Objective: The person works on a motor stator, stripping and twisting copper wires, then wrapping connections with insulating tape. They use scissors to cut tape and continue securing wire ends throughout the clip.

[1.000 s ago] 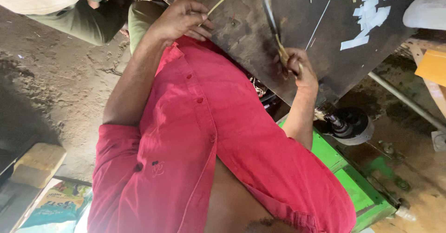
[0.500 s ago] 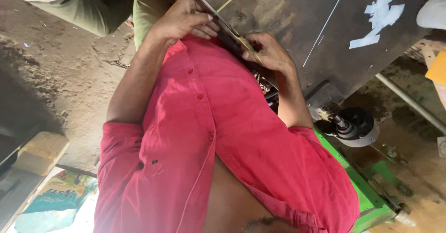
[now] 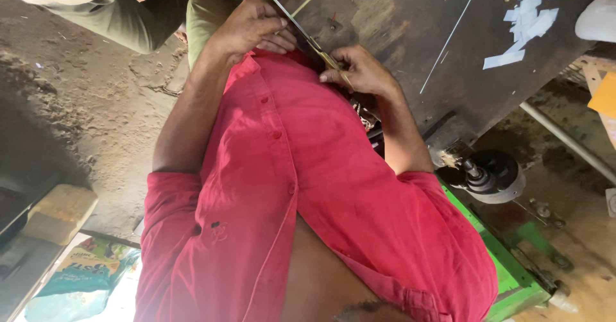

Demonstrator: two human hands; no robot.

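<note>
The left hand (image 3: 247,30) curls over the top of a long dark blade (image 3: 292,22), fingers folded down on it at the near edge of the dark table (image 3: 398,46). Just beside it, the right hand (image 3: 359,72) pinches the blade's lower end — thumb and fingertips closed tight on a thin pale strip (image 3: 330,60) lying along the metal. Both hands press close against the red shirt (image 3: 308,187). Beyond the grip, thin sticks (image 3: 446,36) and white paper scraps (image 3: 529,20) lie scattered on the tabletop — well apart from the hands. Below the right elbow sits a black motor (image 3: 487,174) on a green frame (image 3: 507,277).
</note>
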